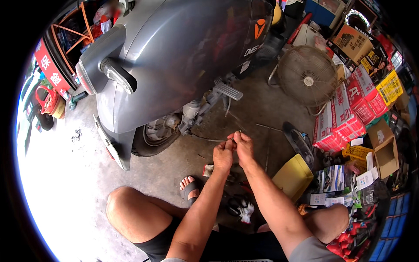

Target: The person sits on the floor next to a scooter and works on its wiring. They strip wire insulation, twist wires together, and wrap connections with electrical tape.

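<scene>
Both my forearms come up from the bottom edge & meet at frame centre. My left hand [223, 156] is curled into a loose fist, knuckles up, thumb side pressed to my right hand [242, 146], whose fingers are bunched & pinching a small thin part [236, 136] between the two hands; too small to tell what it is. A thin dark cable [205, 139] runs from near my hands left toward the scooter's rear wheel [153, 137]. Below, my sandalled foot [189, 187] sits lower centre, knees at either side. Right of my wrist lies a yellow dustpan [291, 177], w/ small white & yellow labelled packets [360, 166] at mid right. Farther, red-and-white cartons [345, 113] stack at right, a brown cardboard box [384, 146] beside them, a round floor fan [308, 75] above. The grey scooter [174, 56] fills top centre; a red sign w/ white characters [49, 67] hangs upper left.
</scene>
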A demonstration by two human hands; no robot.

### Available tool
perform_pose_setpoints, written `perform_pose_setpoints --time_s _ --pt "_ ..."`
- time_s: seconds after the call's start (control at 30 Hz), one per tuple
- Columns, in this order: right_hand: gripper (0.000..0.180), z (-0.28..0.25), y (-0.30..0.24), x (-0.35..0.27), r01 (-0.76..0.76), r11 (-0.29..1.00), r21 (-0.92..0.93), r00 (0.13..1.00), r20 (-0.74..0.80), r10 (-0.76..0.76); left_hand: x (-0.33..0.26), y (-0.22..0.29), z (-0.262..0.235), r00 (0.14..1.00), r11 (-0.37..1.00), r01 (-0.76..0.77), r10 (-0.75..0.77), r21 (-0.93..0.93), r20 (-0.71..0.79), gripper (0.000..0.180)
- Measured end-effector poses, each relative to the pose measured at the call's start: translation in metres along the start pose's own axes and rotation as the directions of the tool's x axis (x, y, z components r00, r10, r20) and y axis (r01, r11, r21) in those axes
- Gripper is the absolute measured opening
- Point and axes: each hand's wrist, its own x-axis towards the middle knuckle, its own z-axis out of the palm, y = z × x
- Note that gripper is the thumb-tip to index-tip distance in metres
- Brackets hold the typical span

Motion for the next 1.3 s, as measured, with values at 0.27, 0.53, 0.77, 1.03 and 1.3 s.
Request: perform_pose_setpoints --time_s 0.27,0.53,0.77,1.03,1.3 --pt "0.03 0.013 0.011 0.016 -0.161 0.985 0.06 0.963 -0.208 0.17 0.009 -0.019 -0.01 0.99 0.99 -0.14 0.14 -0.01 0.034 0.027" --pt "0.03 0.011 0.007 0.023 -0.222 0.975 0.027 0.969 -0.104 0.224 -0.004 -0.018 -0.028 0.992 0.993 -0.046 0.057 -0.107 0.11 0.028" --pt "0.03 0.007 0.013 0.018 -0.234 0.971 0.04 0.967 -0.096 0.237 -0.009 -0.029 -0.034 0.983 0.994 -0.095 0.104 -0.06 0.152 0.028" --pt "0.025 -0.02 0.007 -0.007 -0.102 0.993 0.06 0.977 0.195 0.089 -0.001 -0.04 -0.038 0.974 0.994 -0.093 0.102 -0.056 0.204 0.023" --pt "0.012 -0.026 0.009 -0.016 0.018 0.999 -0.04 0.986 0.167 -0.011 -0.009 -0.025 -0.023 0.988 0.984 0.041 -0.013 -0.173 0.157 0.022"
